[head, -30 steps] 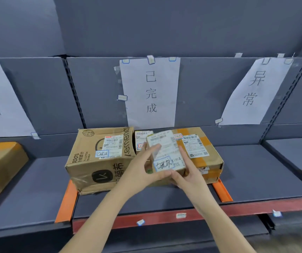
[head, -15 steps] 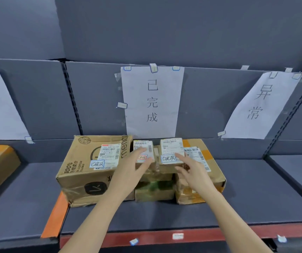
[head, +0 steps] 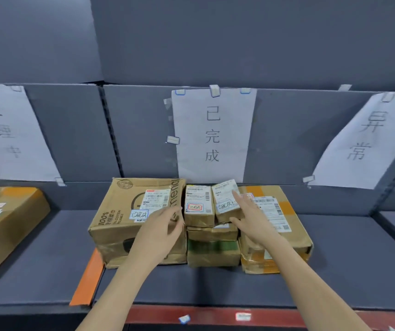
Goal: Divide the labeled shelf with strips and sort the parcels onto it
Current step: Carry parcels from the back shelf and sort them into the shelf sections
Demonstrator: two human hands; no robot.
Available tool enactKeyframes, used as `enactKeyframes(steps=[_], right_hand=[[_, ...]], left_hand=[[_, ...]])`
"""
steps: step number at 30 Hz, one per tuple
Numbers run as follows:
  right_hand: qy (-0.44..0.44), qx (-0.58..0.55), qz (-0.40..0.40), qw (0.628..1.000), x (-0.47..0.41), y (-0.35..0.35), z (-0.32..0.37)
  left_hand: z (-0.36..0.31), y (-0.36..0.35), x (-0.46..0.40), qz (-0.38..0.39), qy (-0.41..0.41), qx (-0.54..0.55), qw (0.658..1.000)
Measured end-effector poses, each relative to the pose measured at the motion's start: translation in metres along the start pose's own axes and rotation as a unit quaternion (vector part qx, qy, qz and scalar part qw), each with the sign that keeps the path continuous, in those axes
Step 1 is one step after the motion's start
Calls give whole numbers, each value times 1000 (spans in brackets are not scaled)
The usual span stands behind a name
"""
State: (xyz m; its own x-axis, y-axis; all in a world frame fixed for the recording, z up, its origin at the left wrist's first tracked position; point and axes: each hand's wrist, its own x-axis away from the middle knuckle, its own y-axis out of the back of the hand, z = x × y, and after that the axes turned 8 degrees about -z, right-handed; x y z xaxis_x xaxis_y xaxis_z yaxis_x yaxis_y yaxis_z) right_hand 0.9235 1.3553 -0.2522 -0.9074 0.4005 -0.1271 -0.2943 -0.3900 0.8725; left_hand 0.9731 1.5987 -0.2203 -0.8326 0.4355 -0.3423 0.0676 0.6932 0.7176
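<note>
Under the middle paper label (head: 213, 134) several cardboard parcels stand together on the grey shelf (head: 215, 287). A big brown box (head: 129, 211) is on the left and an orange-taped box (head: 284, 225) on the right. Between them two small labeled parcels (head: 197, 204) (head: 225, 199) lie on a stack of small boxes (head: 213, 249). My right hand (head: 251, 218) has straight fingers touching the right small parcel. My left hand (head: 163, 225) hovers with relaxed fingers before the big box and holds nothing. An orange strip (head: 87, 280) lies at the big box's left.
Another cardboard parcel (head: 2, 223) lies at the far left under the left paper label (head: 10, 134). A third paper label (head: 361, 142) hangs at the right above bare shelf. Small stickers dot the red front rail (head: 215, 316).
The small parcel held in both hands went onto the middle stack beside the other small one. My left hand has drawn back from it. The view has moved closer.
</note>
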Motion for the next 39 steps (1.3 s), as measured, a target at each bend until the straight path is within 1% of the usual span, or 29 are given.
enactKeyframes(steps=[2, 5, 7, 9, 11, 14, 18, 20, 22, 24, 27, 31, 35, 39], right_hand=[[-3, 1, -35, 999, 18, 14, -3], [-19, 38, -120, 992, 55, 48, -13], [-54, 63, -165, 983, 90, 74, -21], [-107, 75, -208, 969, 134, 96, -30], [-162, 84, -259, 949, 182, 114, -35], [-237, 122, -313, 911, 258, 127, -49], [-350, 155, -371, 846, 365, 143, -74], [-403, 178, -381, 813, 415, 156, -86], [-439, 192, -386, 788, 456, 168, -103], [-460, 207, -385, 773, 490, 182, -126], [-476, 211, -389, 760, 531, 209, -171], [-476, 216, -399, 753, 580, 264, -239], [-489, 236, -378, 750, 624, 321, -307], [-503, 222, -365, 751, 645, 363, -378]], left_hand=[[-17, -4, -3, 25, -38, -29, 999], [-50, -20, -8, 52, -126, -51, 989], [-76, -37, -11, 70, -197, -44, 977], [-106, -57, -9, 93, -257, -24, 962], [-141, -81, 0, 119, -314, 8, 942], [-196, -116, 32, 158, -400, 60, 901], [-261, -151, 95, 210, -464, 117, 853], [-298, -168, 127, 236, -501, 136, 822], [-336, -186, 157, 257, -538, 145, 790], [-373, -207, 186, 262, -563, 157, 768], [-432, -244, 224, 268, -588, 176, 743], [-523, -290, 267, 264, -586, 199, 740], [-614, -333, 302, 272, -594, 210, 727], [-692, -383, 323, 269, -611, 189, 720]])
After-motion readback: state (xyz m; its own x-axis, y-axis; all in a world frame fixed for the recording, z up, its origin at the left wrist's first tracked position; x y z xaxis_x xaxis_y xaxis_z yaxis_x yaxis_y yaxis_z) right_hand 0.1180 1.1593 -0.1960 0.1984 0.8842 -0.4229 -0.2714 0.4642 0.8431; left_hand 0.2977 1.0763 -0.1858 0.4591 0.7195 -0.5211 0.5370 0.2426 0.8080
